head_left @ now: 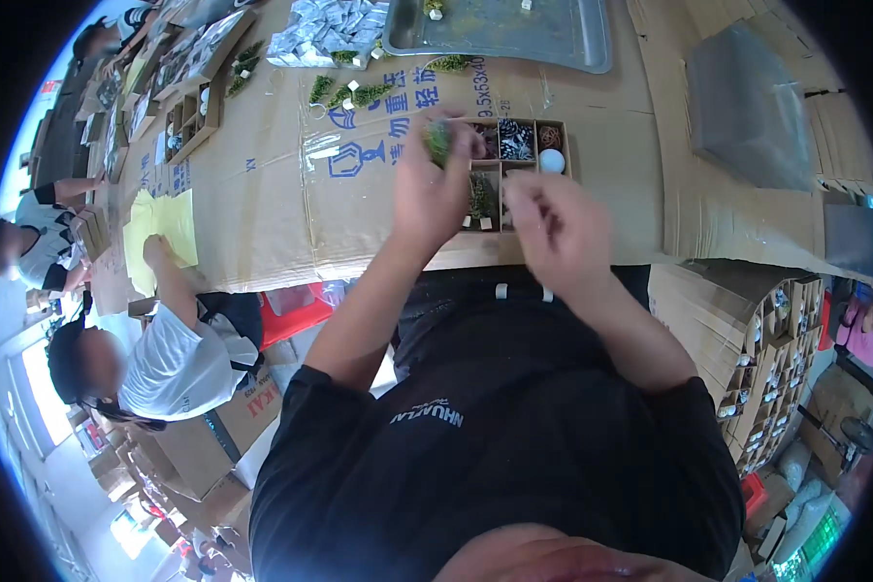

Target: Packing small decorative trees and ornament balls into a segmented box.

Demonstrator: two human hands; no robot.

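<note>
A small compartmented cardboard box lies at the table's front edge. Its cells hold dark white-tipped pinecones, a brown wicker ball, a white ball and green sprigs with small pale blocks. My left hand, slightly blurred, is closed around a green mossy clump at the box's left side. Over the box's front right cells, my right hand has its fingers curled in a pinch. Whatever sits between those fingertips is too blurred to make out, and the hand hides part of the box.
Several loose green sprigs lie beyond my left hand. Farther back are a pile of silvery packets and a grey metal tray. A clear plastic-wrapped block stands right. At left, a co-worker handles yellow paper.
</note>
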